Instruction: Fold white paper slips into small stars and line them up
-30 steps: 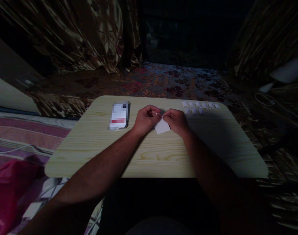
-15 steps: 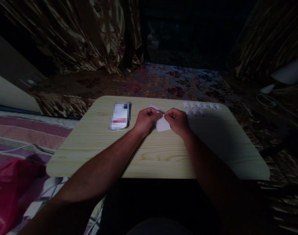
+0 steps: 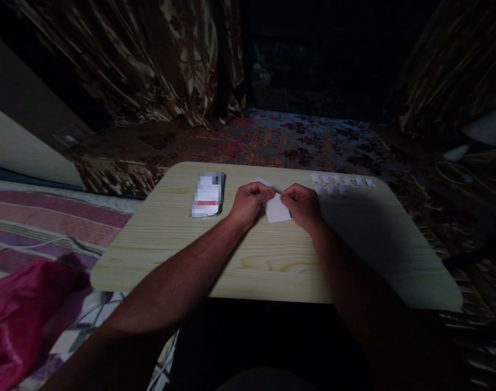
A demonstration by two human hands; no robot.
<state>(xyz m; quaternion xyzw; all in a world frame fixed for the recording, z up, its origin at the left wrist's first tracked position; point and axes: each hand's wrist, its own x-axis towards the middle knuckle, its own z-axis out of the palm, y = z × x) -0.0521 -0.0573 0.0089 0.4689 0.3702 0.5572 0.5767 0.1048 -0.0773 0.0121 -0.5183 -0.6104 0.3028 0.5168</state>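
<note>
A small sheet of white paper [image 3: 278, 210] lies tilted near the middle of the wooden table [image 3: 268, 282], and both hands are at it. My left hand [image 3: 251, 202] is closed, its thumb and forefinger pinching the paper's left side. Across from it, my right hand [image 3: 302, 204] pinches the paper's right side with fingers curled in. The fingertips of the two hands are a short gap apart above the sheet. Just beyond the right hand, several small white folded paper pieces [image 3: 338, 181] sit in two rows, the nearer row partly behind the hand.
A phone [image 3: 208, 194], blurred by pixels, lies on the table left of my hands. Left of the table are a striped bedspread [image 3: 31, 217] and a pink bag [image 3: 25, 315]. Patterned cloth [image 3: 280, 136] covers a ledge behind the table, and a white lamp [image 3: 486, 130] stands at right.
The whole view has shifted, so everything appears slightly farther right and lower. My hands keep their pinch on the paper, with the fingertips slightly farther apart.
</note>
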